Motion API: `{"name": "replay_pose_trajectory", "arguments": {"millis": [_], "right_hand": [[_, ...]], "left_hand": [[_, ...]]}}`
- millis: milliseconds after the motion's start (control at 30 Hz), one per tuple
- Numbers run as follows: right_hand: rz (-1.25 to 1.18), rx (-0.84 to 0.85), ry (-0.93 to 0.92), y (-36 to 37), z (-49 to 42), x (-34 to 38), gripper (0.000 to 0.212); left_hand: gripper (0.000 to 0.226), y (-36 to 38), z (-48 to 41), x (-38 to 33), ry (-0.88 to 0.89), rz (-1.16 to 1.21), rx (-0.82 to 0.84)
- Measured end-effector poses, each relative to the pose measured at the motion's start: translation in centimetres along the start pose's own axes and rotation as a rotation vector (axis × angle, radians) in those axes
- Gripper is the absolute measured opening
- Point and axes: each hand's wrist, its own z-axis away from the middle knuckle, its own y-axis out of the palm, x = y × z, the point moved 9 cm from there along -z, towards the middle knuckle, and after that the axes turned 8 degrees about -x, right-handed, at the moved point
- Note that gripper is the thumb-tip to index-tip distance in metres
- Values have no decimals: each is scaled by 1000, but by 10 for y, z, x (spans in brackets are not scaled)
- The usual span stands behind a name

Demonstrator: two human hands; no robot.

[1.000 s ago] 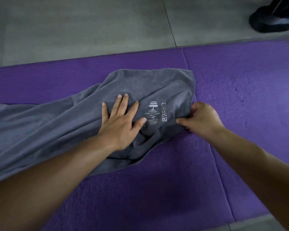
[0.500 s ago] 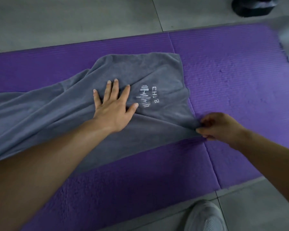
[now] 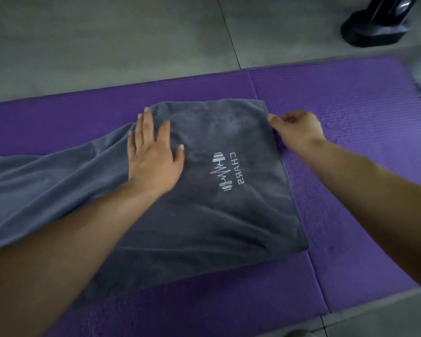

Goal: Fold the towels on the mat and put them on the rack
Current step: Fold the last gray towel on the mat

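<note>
A grey towel [image 3: 229, 215] with a white logo lies across the purple mat [image 3: 350, 190]. Its right end is spread flat; its left part runs off wrinkled toward the left edge of the view. My left hand [image 3: 153, 156] presses flat on the towel, fingers straight, left of the logo. My right hand [image 3: 297, 128] pinches the towel's far right corner at its edge. No rack is in view.
Grey tiled floor [image 3: 107, 45] lies beyond the mat and at the near right. A black stand base [image 3: 374, 30] sits on the floor at the top right. A shoe tip [image 3: 297, 333] shows at the bottom edge.
My right hand let go of the near right corner and moved up to the far right corner. The towel's right end now lies flatter. My left hand shifted slightly left and farther away.
</note>
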Motion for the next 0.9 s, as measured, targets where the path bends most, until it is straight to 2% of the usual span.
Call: {"name": "replay_pose_trajectory", "arguments": {"millis": [167, 233, 433, 567, 767, 833, 900], "right_hand": [[6, 39, -37, 28, -28, 37, 53], [-47, 61, -51, 34, -33, 48, 46], [-232, 44, -61, 38, -53, 56, 18], [-364, 49, 17, 41, -67, 47, 20], [-390, 51, 40, 41, -70, 42, 33], [-328, 30, 8, 40, -65, 44, 36], [-251, -22, -48, 38, -61, 48, 39]], "left_hand": [[62, -14, -45, 40, -169, 89, -38], [56, -15, -58, 51, -185, 113, -42], [10, -6, -79, 63, -243, 321, 9], [16, -9, -91, 57, -228, 432, -16], [16, -15, -101, 61, -211, 412, -7], [12, -15, -105, 65, -200, 324, 29], [12, -13, -109, 69, -176, 176, 141]]}}
